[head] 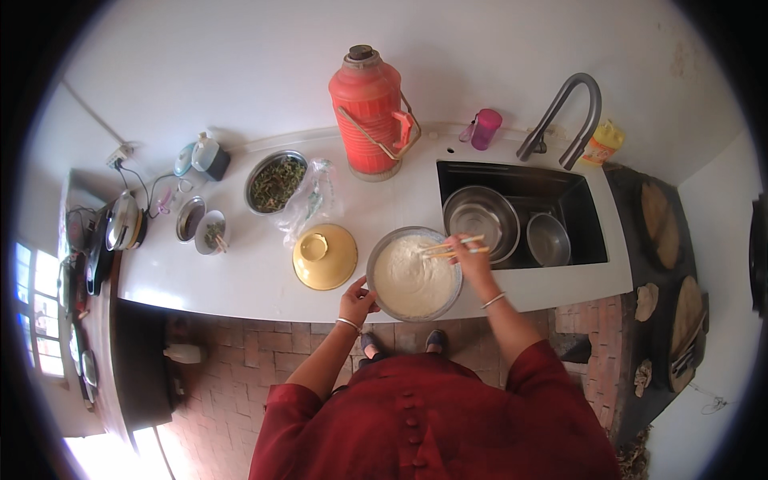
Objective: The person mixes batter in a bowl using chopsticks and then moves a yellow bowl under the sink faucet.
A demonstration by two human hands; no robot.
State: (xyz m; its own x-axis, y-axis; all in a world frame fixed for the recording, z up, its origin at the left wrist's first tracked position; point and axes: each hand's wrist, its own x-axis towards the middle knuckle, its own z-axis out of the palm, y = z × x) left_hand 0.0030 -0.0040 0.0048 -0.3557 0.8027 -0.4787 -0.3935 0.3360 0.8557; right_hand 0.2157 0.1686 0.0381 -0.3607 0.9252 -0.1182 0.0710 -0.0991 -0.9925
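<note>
A wide bowl (372,264) of pale, flour-like mixture (414,282) stands at the counter's front edge, left of the sink. My left hand (358,302) grips its left rim, thumb and fingers on either side. In my right hand (471,258) is a pair of chopsticks (447,254), their tips in the mixture near the bowl's upper right. Just left of the bowl, a yellow enamel bowl (324,264) lies upside down on the counter.
A red thermos flask (367,114) rises behind. Beside a crumpled plastic bag (312,198) sits a metal basin of chopped greens (276,185). The black sink (576,192) holds a large metal basin (480,219) and a smaller metal bowl (549,240). A faucet (576,96) arches over it.
</note>
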